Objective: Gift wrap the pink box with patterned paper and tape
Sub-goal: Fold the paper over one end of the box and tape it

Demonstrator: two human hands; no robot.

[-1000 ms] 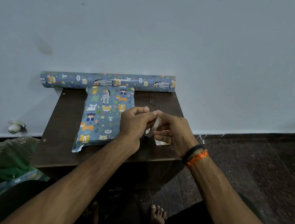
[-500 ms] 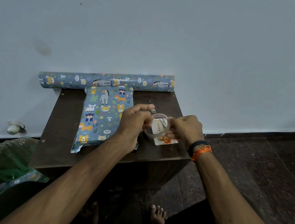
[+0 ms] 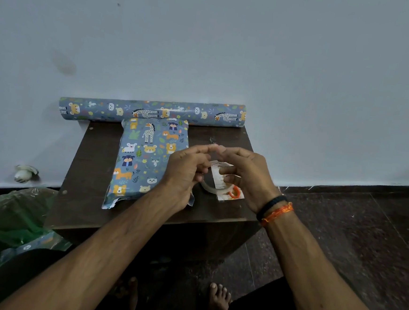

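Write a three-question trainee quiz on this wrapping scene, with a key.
1. True or false: the paper roll lies along the wall behind the wrapped box.
2. The tape roll is: A) on the floor B) between the hands, over the table C) on the paper roll.
3. Which wrist wears bands?

Key: 1 true. 2 B. 3 The right hand side; the left hand has none.

Glossy paper roll (image 3: 153, 112); matt wooden table (image 3: 95, 161).
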